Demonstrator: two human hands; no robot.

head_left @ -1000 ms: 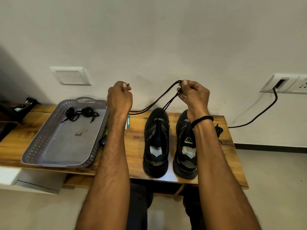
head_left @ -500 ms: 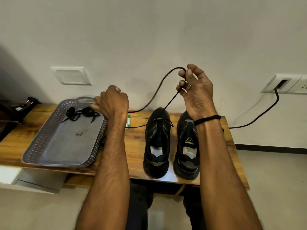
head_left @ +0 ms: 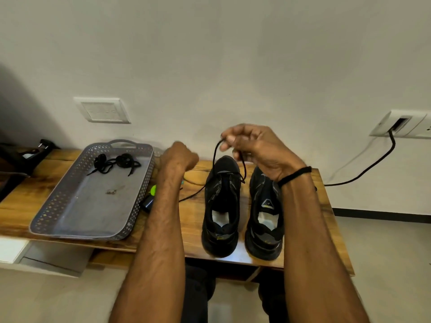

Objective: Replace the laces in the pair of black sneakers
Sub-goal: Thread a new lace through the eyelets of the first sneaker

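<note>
Two black sneakers stand side by side on the wooden table [head_left: 326, 206], heels toward me: the left sneaker [head_left: 221, 206] and the right sneaker [head_left: 263, 215]. A black lace [head_left: 215, 157] rises as a loop from the left sneaker's front eyelets. My right hand [head_left: 254, 145] pinches the top of that loop above the shoes' toes. My left hand [head_left: 179, 157] is a fist just left of the left sneaker. Lace strands run across the table from under it to the shoe. Its fingertips are hidden.
A grey perforated tray [head_left: 58, 213] sits at the left and holds coiled black laces [head_left: 116, 162]. A small black and green item [head_left: 150, 197] lies beside the tray. A black cable [head_left: 373, 169] hangs from the wall socket at the right. Dark gear [head_left: 21, 159] sits far left.
Both hands have dropped lower. My left hand moved right, from the tray's edge toward the left sneaker. The lace loop under my right hand is shorter and steeper.
</note>
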